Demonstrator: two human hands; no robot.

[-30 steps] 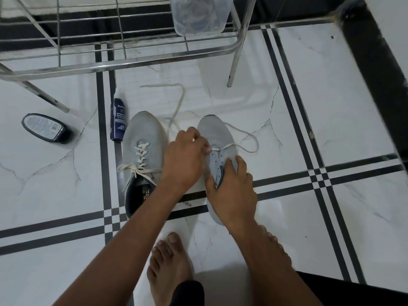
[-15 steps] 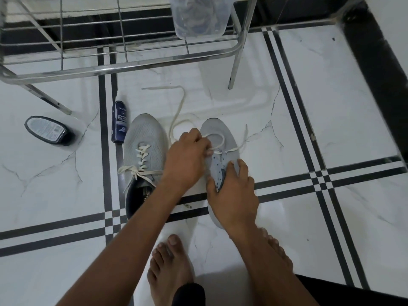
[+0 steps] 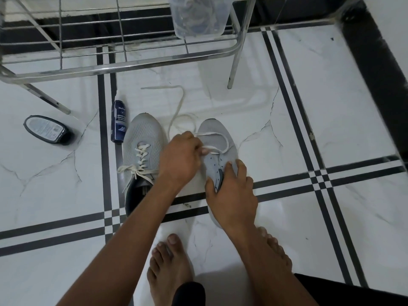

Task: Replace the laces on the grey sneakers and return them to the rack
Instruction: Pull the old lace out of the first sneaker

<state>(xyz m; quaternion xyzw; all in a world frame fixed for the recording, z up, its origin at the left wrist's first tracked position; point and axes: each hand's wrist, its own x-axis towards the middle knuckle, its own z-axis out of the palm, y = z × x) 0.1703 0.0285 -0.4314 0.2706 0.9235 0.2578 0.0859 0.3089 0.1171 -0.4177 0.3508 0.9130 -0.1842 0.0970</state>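
Observation:
Two grey sneakers stand side by side on the tiled floor. The left sneaker (image 3: 142,138) is laced with a white lace tied loosely. A white lace (image 3: 217,138) runs through the lowest eyelets of the right sneaker (image 3: 213,131) and loops over its toe, one long end trailing away across the floor. My left hand (image 3: 180,159) pinches that lace at the eyelets. My right hand (image 3: 231,193) presses down on the right sneaker's tongue and side, holding it still.
A metal shoe rack (image 3: 123,68) stands just beyond the sneakers, with a clear plastic container (image 3: 198,16) on its shelf and one leg (image 3: 237,62) near the right sneaker. A blue cleaner can (image 3: 119,121) and a black polish bottle (image 3: 47,130) lie at left. My bare feet (image 3: 170,270) are below.
The lace's right-hand loop has been pulled in from the floor and now lies over the right sneaker's toe. My left hand has shifted slightly at the eyelets; my right hand stays put.

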